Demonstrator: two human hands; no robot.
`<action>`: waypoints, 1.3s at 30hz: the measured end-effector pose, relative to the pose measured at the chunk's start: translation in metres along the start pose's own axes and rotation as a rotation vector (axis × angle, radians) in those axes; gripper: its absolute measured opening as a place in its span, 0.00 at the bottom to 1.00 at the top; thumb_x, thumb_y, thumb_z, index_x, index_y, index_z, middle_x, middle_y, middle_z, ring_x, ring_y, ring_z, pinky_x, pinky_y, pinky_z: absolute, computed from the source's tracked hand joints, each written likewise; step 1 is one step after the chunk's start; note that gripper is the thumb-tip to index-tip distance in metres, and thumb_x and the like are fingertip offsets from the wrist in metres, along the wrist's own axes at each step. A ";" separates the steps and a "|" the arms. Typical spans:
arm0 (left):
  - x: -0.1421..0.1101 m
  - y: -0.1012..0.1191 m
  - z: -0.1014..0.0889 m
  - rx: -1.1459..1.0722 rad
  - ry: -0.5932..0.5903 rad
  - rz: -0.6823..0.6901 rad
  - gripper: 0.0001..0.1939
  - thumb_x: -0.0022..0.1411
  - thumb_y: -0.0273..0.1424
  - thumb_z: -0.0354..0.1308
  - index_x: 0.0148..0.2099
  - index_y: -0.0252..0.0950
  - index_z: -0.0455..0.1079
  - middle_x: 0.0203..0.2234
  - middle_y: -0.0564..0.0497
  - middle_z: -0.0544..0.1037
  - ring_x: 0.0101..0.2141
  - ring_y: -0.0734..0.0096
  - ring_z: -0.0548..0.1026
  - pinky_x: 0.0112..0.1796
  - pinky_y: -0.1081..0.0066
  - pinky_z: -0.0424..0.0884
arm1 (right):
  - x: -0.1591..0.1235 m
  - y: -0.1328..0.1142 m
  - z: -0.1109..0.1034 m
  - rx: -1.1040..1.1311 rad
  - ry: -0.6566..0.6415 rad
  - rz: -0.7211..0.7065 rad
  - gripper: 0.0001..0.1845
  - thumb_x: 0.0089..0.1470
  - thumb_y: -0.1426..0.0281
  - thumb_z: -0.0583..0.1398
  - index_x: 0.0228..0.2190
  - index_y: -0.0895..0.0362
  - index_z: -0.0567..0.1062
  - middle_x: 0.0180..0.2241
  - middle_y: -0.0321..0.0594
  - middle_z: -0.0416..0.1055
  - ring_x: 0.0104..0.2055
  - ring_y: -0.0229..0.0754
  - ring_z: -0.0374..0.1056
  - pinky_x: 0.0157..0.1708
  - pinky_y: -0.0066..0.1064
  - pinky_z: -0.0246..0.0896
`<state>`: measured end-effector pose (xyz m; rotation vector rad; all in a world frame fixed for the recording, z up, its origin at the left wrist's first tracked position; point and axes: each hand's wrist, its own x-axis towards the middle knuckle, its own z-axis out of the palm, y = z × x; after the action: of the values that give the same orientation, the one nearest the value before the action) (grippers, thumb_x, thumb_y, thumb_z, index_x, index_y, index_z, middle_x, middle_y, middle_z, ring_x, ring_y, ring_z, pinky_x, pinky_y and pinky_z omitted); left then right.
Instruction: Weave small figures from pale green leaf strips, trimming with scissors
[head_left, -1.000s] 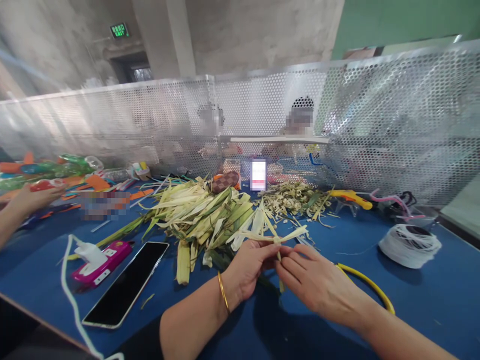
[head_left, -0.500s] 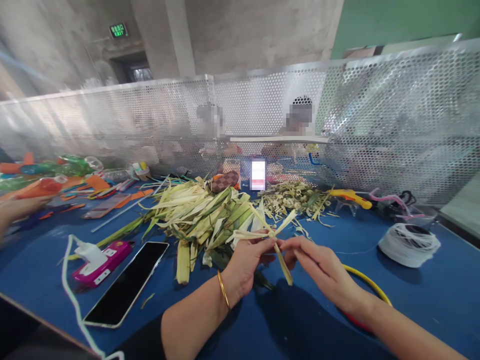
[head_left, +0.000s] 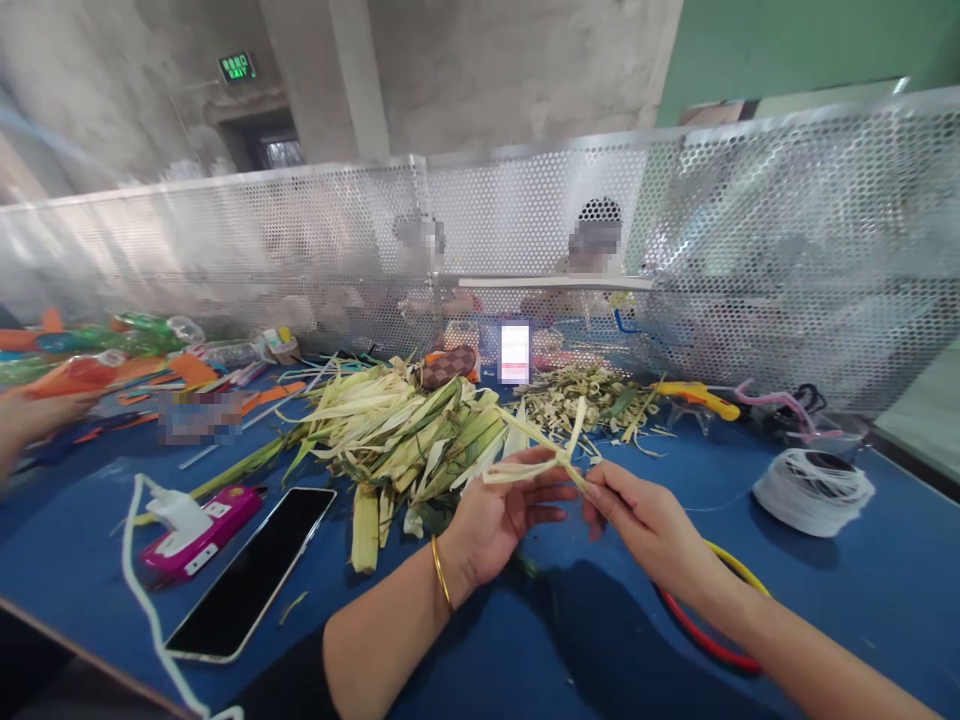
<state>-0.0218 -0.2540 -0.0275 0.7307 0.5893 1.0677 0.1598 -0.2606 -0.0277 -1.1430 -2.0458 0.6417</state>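
Note:
Pale corn husk strips point(head_left: 562, 458), crossed and joined at a knot, are held up over the table's middle. My right hand point(head_left: 639, 512) pinches one end of them between thumb and fingers. Palm up, my left hand point(head_left: 501, 518) lies under the strips with its fingers stretched out and apart, touching or nearly touching them. A gold bangle point(head_left: 442, 572) circles the left wrist. Behind the left hand spreads a large heap of corn husks point(head_left: 397, 425). Curled husk scraps point(head_left: 577, 398) lie farther back.
A phone point(head_left: 255, 575) and a magenta power strip point(head_left: 201, 532) with a white plug lie left. To the right are a white twine roll point(head_left: 814, 492), a yellow glue gun point(head_left: 697, 396) and a red-yellow ring point(head_left: 705, 640). A perforated screen point(head_left: 337, 250) borders the back; another person's hand point(head_left: 37, 420) shows left.
My left fingers have loosened from the knot and straightened. My right hand now pinches the strip's end, and the knot has shifted slightly right and up.

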 end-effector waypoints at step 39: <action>-0.002 -0.015 -0.006 0.036 -0.200 -0.225 0.16 0.51 0.37 0.65 0.40 0.33 0.70 0.27 0.50 0.77 0.18 0.78 0.73 0.22 0.77 0.67 | 0.008 0.022 0.007 0.001 -0.045 -0.174 0.09 0.59 0.68 0.53 0.29 0.52 0.73 0.30 0.34 0.74 0.35 0.40 0.69 0.59 0.47 0.42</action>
<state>-0.0181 -0.2593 -0.0428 0.7732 0.5062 0.7679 0.1631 -0.2433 -0.0449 -0.9452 -2.1540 0.5866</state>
